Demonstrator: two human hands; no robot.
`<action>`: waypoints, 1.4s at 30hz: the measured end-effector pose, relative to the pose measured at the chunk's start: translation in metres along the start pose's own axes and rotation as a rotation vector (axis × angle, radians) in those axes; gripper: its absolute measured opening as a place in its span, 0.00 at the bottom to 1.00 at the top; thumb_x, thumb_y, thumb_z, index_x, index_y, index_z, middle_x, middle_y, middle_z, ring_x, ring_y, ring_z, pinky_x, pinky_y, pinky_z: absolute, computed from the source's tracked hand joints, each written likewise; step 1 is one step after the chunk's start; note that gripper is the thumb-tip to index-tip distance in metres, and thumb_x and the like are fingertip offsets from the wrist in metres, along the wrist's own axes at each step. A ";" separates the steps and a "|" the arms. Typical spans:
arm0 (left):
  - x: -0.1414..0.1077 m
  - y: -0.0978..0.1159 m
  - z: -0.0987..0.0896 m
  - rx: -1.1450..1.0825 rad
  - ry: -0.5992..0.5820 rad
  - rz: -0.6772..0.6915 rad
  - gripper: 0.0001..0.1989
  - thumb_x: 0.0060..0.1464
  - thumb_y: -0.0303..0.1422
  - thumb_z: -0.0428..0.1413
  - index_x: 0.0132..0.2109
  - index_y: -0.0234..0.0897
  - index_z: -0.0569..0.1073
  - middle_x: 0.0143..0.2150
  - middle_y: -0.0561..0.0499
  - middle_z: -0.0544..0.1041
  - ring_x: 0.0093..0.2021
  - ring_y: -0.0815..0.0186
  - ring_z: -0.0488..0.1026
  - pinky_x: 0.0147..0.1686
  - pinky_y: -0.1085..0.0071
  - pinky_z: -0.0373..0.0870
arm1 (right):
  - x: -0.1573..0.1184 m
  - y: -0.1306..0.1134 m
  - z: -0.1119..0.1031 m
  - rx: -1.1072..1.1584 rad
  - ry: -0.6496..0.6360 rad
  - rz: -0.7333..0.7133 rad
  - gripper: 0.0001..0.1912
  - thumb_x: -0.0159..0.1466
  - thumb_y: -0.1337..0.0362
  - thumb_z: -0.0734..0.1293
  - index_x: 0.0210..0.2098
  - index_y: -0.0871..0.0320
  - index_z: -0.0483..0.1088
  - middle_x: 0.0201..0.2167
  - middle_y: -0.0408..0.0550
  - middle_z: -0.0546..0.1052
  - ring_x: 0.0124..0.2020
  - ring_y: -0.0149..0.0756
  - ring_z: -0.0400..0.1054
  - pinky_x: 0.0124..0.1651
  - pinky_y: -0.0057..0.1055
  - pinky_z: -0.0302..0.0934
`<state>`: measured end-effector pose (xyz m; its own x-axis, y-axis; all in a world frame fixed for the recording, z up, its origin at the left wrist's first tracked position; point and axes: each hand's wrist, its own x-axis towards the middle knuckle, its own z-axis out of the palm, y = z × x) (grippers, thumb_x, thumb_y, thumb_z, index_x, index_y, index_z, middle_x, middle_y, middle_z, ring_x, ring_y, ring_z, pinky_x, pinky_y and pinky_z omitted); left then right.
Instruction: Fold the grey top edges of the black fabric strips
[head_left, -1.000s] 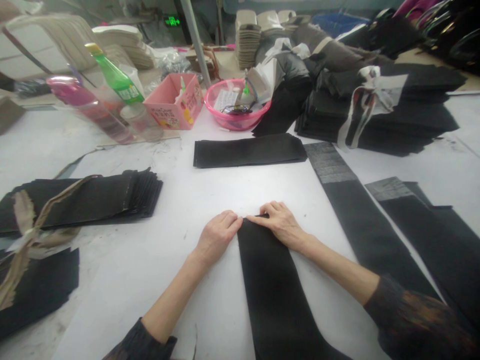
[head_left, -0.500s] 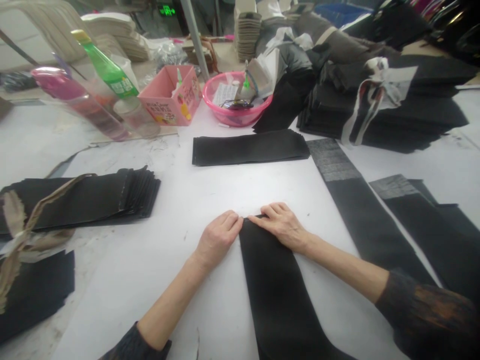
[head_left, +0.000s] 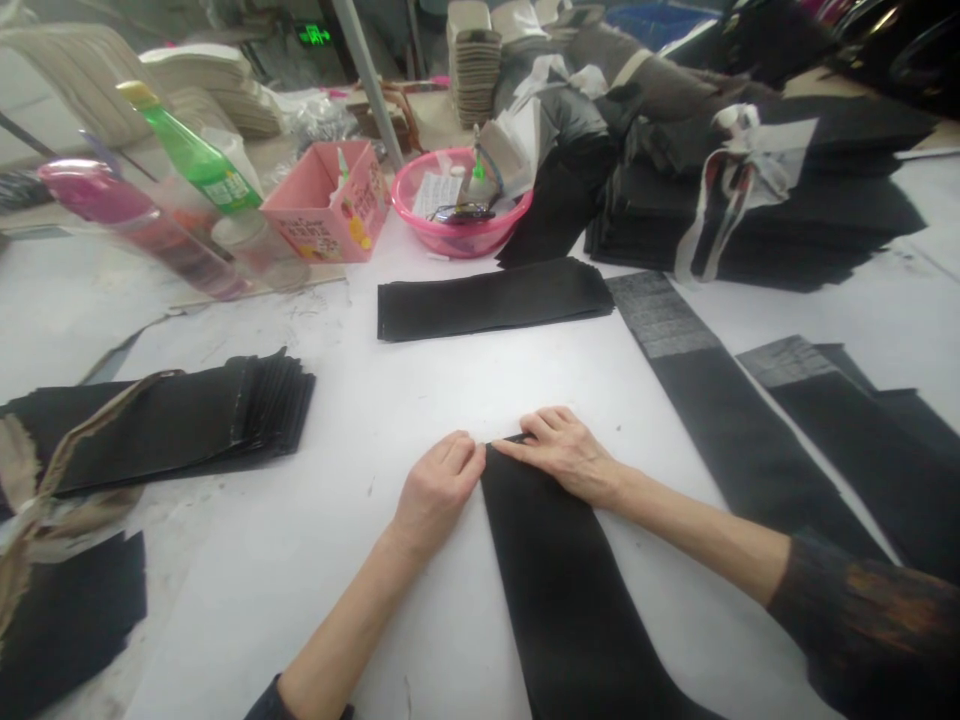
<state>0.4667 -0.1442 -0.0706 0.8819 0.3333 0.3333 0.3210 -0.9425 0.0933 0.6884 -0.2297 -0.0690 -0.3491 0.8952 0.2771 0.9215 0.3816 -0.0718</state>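
Note:
A long black strip of sheet material (head_left: 566,560) lies on the white table, running from the middle toward my body. My left hand (head_left: 442,485) pinches the strip's far left corner, fingers closed together. On the same far edge rests my right hand (head_left: 562,450), its index finger stretched along the edge toward the left hand and the other fingers curled over it. The far edge looks folded or doubled under the right fingers; the fingers partly hide it. Beyond my hands lies a neat stack of black strips (head_left: 495,300).
Right of my arm lie black strips with greyish ends (head_left: 675,330). At left are a tied black bundle (head_left: 172,415) and black pieces (head_left: 82,610). Behind stand a pink basin (head_left: 461,235), a pink box (head_left: 330,205), a green bottle (head_left: 199,155) and a large tied black pile (head_left: 757,220).
The view has tilted and shifted slightly, so the surroundings sit a little differently. Both hands stay at the strip's far edge with nearly the same grip.

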 end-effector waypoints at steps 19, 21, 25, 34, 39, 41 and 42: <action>0.002 0.018 -0.001 0.239 -0.035 -0.017 0.13 0.60 0.21 0.48 0.49 0.26 0.71 0.48 0.36 0.73 0.53 0.52 0.71 0.52 0.57 0.71 | -0.018 0.012 -0.009 0.047 0.007 0.017 0.15 0.69 0.66 0.59 0.53 0.57 0.67 0.45 0.50 0.72 0.45 0.38 0.62 0.49 0.38 0.55; -0.002 0.015 0.001 0.207 -0.024 -0.032 0.12 0.60 0.21 0.48 0.49 0.26 0.71 0.49 0.37 0.73 0.53 0.52 0.70 0.53 0.57 0.70 | -0.019 0.012 -0.007 0.048 0.013 0.024 0.14 0.70 0.66 0.58 0.53 0.56 0.68 0.45 0.50 0.72 0.45 0.38 0.62 0.49 0.38 0.55; -0.010 0.011 0.000 0.040 0.010 -0.137 0.13 0.61 0.21 0.46 0.49 0.29 0.70 0.52 0.39 0.71 0.56 0.57 0.67 0.56 0.61 0.67 | -0.020 0.011 -0.005 0.055 0.028 0.022 0.14 0.70 0.66 0.58 0.53 0.55 0.68 0.44 0.50 0.72 0.46 0.39 0.62 0.50 0.38 0.55; 0.021 0.039 -0.009 0.256 -0.228 -0.110 0.24 0.59 0.26 0.50 0.62 0.42 0.62 0.42 0.42 0.69 0.48 0.53 0.68 0.45 0.56 0.71 | -0.020 0.011 -0.007 0.050 0.021 0.029 0.15 0.69 0.65 0.59 0.54 0.55 0.67 0.45 0.50 0.72 0.47 0.40 0.61 0.51 0.38 0.55; 0.011 0.030 -0.006 0.259 -0.185 -0.073 0.22 0.59 0.22 0.49 0.60 0.34 0.65 0.49 0.37 0.69 0.54 0.51 0.66 0.50 0.56 0.69 | -0.025 0.012 -0.008 0.005 0.018 0.066 0.14 0.69 0.66 0.58 0.52 0.55 0.69 0.45 0.49 0.72 0.46 0.39 0.62 0.50 0.38 0.55; 0.005 0.025 -0.005 0.252 -0.176 -0.060 0.20 0.59 0.21 0.49 0.58 0.31 0.66 0.51 0.36 0.69 0.56 0.51 0.66 0.52 0.55 0.68 | -0.027 0.013 -0.008 -0.008 0.020 0.082 0.14 0.70 0.66 0.58 0.52 0.56 0.69 0.45 0.49 0.73 0.46 0.39 0.62 0.50 0.38 0.55; 0.002 0.024 -0.005 0.247 -0.173 -0.055 0.20 0.59 0.21 0.48 0.58 0.30 0.66 0.51 0.35 0.69 0.56 0.50 0.66 0.53 0.55 0.68 | -0.028 0.013 -0.008 -0.011 0.022 0.088 0.14 0.70 0.66 0.58 0.52 0.56 0.69 0.45 0.49 0.73 0.46 0.39 0.62 0.50 0.38 0.55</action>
<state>0.4744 -0.1658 -0.0625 0.8997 0.4032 0.1673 0.4256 -0.8954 -0.1307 0.7117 -0.2516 -0.0697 -0.2627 0.9199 0.2913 0.9504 0.2987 -0.0861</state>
